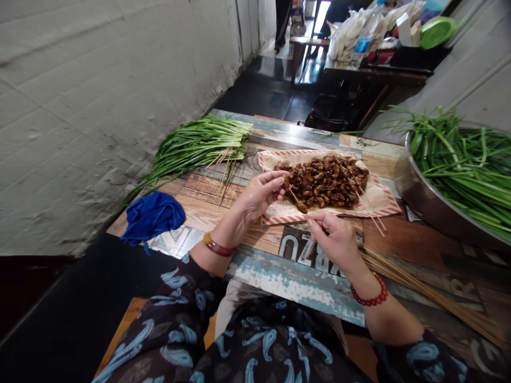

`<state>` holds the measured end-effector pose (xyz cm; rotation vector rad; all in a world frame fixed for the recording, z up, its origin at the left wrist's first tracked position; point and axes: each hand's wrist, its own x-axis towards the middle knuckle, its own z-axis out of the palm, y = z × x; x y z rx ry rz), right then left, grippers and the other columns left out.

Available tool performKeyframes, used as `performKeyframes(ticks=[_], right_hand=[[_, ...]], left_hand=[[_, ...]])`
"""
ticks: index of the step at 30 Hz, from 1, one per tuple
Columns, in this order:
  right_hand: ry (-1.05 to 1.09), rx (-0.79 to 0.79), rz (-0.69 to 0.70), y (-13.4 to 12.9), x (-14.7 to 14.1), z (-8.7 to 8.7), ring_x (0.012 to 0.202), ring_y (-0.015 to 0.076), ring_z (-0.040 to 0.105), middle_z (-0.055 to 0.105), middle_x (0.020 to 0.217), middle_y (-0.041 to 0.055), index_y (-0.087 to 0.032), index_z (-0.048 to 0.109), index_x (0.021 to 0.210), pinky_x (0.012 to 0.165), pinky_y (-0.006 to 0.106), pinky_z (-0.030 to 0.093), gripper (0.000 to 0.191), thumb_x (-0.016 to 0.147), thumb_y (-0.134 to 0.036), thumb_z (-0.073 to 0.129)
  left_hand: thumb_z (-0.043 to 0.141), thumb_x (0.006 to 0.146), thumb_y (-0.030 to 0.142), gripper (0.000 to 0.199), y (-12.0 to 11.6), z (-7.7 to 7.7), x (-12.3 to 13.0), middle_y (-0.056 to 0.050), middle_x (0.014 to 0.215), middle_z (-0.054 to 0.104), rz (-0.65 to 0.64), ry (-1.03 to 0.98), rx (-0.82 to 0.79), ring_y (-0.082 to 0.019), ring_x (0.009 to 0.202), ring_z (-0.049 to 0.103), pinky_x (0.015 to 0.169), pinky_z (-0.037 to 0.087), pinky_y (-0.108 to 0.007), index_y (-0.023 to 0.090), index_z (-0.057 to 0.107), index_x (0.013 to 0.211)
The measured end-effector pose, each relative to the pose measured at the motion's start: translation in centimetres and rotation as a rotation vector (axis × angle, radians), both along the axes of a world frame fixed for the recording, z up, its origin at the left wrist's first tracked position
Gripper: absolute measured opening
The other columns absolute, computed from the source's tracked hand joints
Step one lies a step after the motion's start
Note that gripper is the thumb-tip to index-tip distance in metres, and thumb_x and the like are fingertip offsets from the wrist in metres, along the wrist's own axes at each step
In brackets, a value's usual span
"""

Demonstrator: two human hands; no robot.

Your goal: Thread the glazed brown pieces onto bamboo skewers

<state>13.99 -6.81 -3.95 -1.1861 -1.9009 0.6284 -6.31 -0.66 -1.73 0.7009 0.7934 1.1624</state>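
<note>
A heap of glossy brown pieces (333,181) lies on red-and-white striped paper (275,219) at the middle of the table. My left hand (264,194), over the paper's left side, pinches a brown piece. From it a thin skewer (293,194) slants down to another brown piece (302,207). My right hand (333,236) is closed just below that lower piece, at the paper's near edge; its fingertips are pressed together, and what they hold is too small to name. Two light sticks (371,213) rest on the paper's right side. Long bamboo skewers (433,295) lie beside my right wrist.
Green stalks (199,141) lie at the table's back left, with thin sticks at their cut ends. A blue cloth (154,217) sits at the left edge. A metal bowl (429,199) of greens stands right. Another table (383,73) holds bags and a bottle.
</note>
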Motion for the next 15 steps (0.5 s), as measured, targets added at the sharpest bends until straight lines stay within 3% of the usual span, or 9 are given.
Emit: performKeyframes(ticks=[15], right_hand=[[-0.01,-0.009,-0.019,0.0,0.0,-0.04,0.051,0.0115,0.055,0.063,0.062,-0.0004,-0.018,0.067,0.084,0.052,0.024,0.042,0.016,0.089,-0.025,0.054]], left_hand=[[0.082,0.065,0.022,0.03,-0.05,-0.3,0.12,-0.001,0.073,0.065,0.012,0.008,0.033,-0.005,0.06,0.055,0.055,0.042,-0.018,0.013,0.072,0.092]])
